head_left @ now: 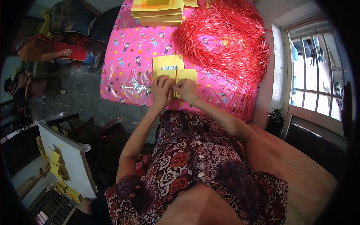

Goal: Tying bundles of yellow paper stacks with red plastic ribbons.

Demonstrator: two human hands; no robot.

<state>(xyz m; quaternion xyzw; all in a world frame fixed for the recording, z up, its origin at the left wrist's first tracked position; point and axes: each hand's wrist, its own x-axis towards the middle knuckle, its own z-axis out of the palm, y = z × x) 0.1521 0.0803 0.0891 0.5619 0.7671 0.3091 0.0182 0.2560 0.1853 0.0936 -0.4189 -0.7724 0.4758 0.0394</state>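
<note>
Two pads of yellow paper lie overlapping near the front edge of the pink-covered table, the left pad [165, 61] with a dark silvery patch and the right pad [188, 74] plain. A thin red strand [176, 74] runs along the seam between them. My left hand [162, 88] is closed with bent fingers over the lower part of the left pad. Beside it, my right hand [186, 90] is pinched at the seam, thumb and forefinger together where the red strand comes down. The fingertips partly hide the strand's lower end.
A large heap of shiny red plastic strands [240, 41] covers the table's right side. Thick stacks of yellow paper [159, 17] stand at the far edge. People sit at the left, and another person's arm [32, 182] reaches over a white table [71, 161] with yellow bundles.
</note>
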